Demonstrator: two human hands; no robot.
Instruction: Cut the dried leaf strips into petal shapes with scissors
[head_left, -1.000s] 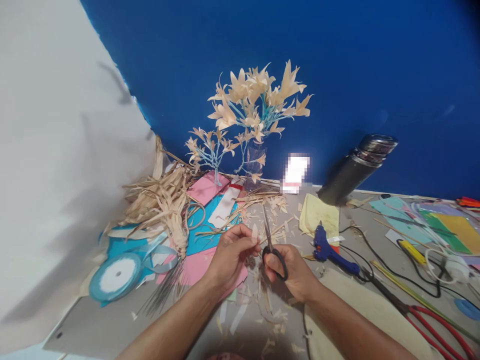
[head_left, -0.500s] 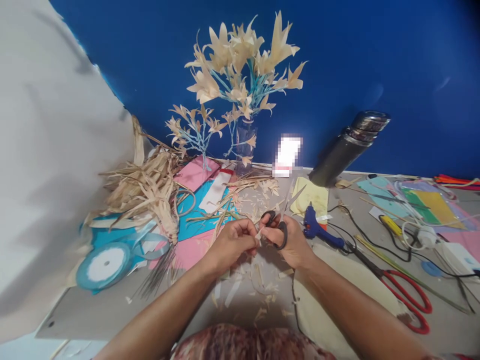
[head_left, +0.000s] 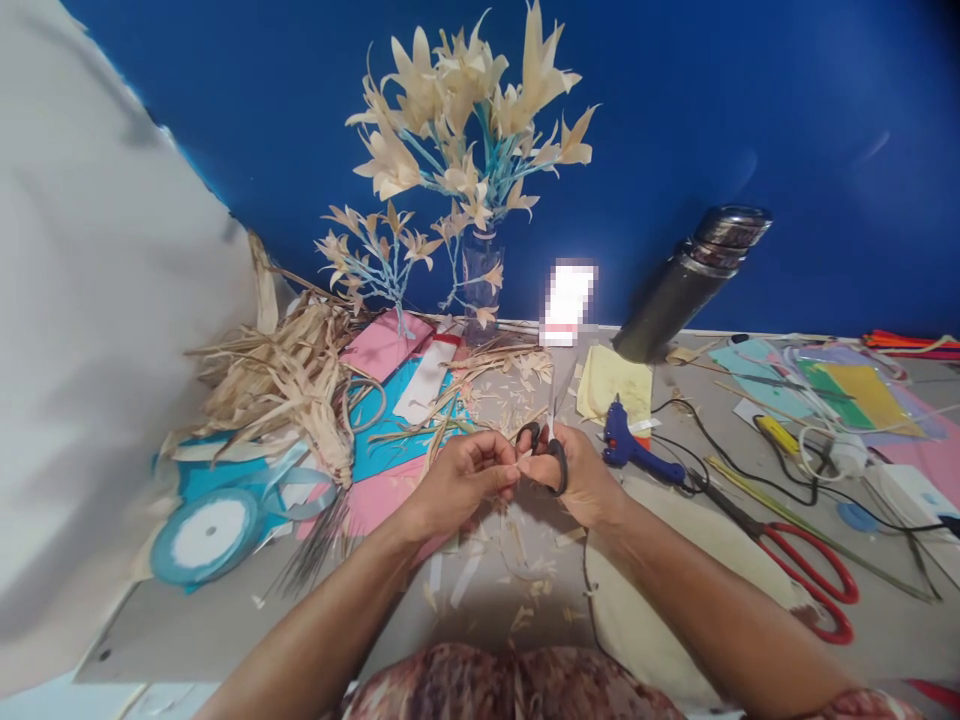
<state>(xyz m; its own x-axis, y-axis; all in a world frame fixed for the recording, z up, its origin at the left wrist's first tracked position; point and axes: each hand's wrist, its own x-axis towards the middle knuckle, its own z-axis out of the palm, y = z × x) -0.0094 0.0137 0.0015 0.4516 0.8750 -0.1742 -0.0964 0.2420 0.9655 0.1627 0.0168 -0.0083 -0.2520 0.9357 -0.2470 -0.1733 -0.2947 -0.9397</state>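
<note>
Near the middle of the table, my left hand (head_left: 469, 478) is closed, with thumb and forefinger pinching a small pale piece of corn husk (head_left: 518, 464). My right hand (head_left: 585, 482) meets it fingertip to fingertip and also touches that piece. Scissors (head_left: 558, 466) with black handles are hooked on my right hand, their blades pointing away from me and nearly together. Pale scraps (head_left: 517, 560) lie under and around both hands. Most of the husk piece is hidden by the fingers.
Husk flowers (head_left: 472, 90) rise from a clear bottle (head_left: 481, 270) at the back. A husk bundle (head_left: 300, 370) and ribbon roll (head_left: 206, 535) lie left. To the right are a blue glue gun (head_left: 637, 450), red-handled scissors (head_left: 810, 560), cables and a dark flask (head_left: 675, 300).
The black scissors' blades have come closer together and point more straight away from me. My hands stay pressed together at the husk piece. The whole view has shifted slightly.
</note>
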